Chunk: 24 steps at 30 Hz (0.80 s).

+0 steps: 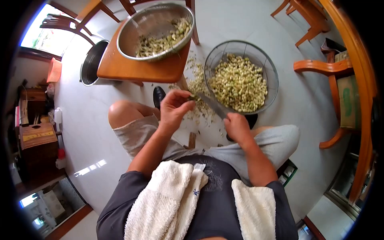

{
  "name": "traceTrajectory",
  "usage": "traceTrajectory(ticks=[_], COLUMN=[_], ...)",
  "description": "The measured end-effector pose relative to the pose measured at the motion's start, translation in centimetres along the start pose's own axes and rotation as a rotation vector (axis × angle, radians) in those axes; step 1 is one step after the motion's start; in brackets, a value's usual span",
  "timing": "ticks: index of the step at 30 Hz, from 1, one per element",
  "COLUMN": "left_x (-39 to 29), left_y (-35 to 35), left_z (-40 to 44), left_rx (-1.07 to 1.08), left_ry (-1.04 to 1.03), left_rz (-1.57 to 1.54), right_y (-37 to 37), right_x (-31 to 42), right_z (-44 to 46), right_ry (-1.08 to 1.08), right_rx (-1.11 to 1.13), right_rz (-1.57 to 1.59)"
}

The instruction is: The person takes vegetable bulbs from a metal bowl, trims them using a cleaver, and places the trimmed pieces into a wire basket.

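Note:
My left hand (pixel 175 110) is closed in a pinch, thumb against fingers, on a small greenish-brown vegetable piece (pixel 192 97). My right hand (pixel 238 126) is wrapped around the handle of a knife (pixel 214 105). Its blade points up and left, with the tip close to the piece. Beyond my right hand, a round wire mesh basket (pixel 273 82) on the floor holds a heap of pale green-white vegetable pieces (pixel 240 82). A metal colander (pixel 127 30) with darker, browner pieces (pixel 162 43) sits tilted on a wooden chair seat (pixel 132 73).
Trimmings (pixel 197 86) lie scattered on the tiled floor between the chair and basket. A metal bucket (pixel 90 66) stands left of the chair. Wooden furniture (pixel 330 68) is along the right, with a cardboard box (pixel 349 100). A white towel (pixel 164 200) hangs over my shoulders.

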<state>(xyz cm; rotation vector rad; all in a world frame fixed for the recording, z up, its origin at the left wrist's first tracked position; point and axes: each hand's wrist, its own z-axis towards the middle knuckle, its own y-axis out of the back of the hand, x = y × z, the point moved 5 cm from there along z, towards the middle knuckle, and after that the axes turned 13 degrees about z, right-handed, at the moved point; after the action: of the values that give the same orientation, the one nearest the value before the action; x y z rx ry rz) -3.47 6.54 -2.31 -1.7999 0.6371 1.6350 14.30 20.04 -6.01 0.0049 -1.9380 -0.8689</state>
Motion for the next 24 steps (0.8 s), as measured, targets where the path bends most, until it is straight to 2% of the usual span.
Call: traceTrajectory(ticks=[3,6,8,9,11,12,14,16,17,18,19,20,21,24], left_x=[-0.4,-1.3,0.3,0.6,0.1,-0.9,-4.6,-7.4,-9.0,-10.0,-11.3,-10.3,-10.4,-6.8], left_y=[-3.2,-7.8,-10.9,-11.8,-12.8,-12.9,-12.1,-9.2,-7.2,-4.9,-2.9,0.0,1.8,6.9], left_z=[2.8,6.6,9.2,10.3,11.4,11.8,12.6,15.1,16.8,18.7,20.5,23.7,25.2,30.5], left_rx=[0.084,0.17,0.305,0.304,0.254,0.279,0.33,0.255,0.138,0.072,0.042,-0.006,-0.028,-0.047], left_ry=[0.066,0.078,0.082,0.079,-0.122,-0.134,-0.152,-0.115,-0.203,-0.102,-0.159,-0.109,0.036,0.267], left_rz=[0.125,0.407,0.415,0.582,0.737,0.749,0.775,0.757,0.834,0.794,0.839,0.904,0.847,0.844], right_y=[-1.5,-3.0,-3.4,-3.5,-3.4,-3.3,-3.1,-3.2,-3.2,-3.3,-3.2,-3.0,-3.0,-3.1], right_x=[-1.2,-1.4,-1.2,-1.3,-1.7,-1.9,-2.1,-2.3,-2.3,-2.2,-1.9,-1.4,-1.0,-0.2], right_z=[0.0,0.1,0.0,0.0,-0.1,-0.2,-0.5,-0.6,-0.6,-0.6,-0.7,-0.9,-0.9,-0.8], right_ry=[0.092,0.071,0.032,0.01,0.051,0.061,0.078,0.052,0.039,0.039,0.04,0.04,0.042,0.07], right_rx=[0.058,0.186,0.23,0.253,0.216,0.206,0.18,0.205,0.219,0.25,0.259,0.268,0.277,0.33], right_rz=[-0.127,-0.218,-0.201,-0.192,-0.153,-0.133,-0.105,-0.117,-0.123,-0.129,-0.111,-0.094,-0.076,-0.069])
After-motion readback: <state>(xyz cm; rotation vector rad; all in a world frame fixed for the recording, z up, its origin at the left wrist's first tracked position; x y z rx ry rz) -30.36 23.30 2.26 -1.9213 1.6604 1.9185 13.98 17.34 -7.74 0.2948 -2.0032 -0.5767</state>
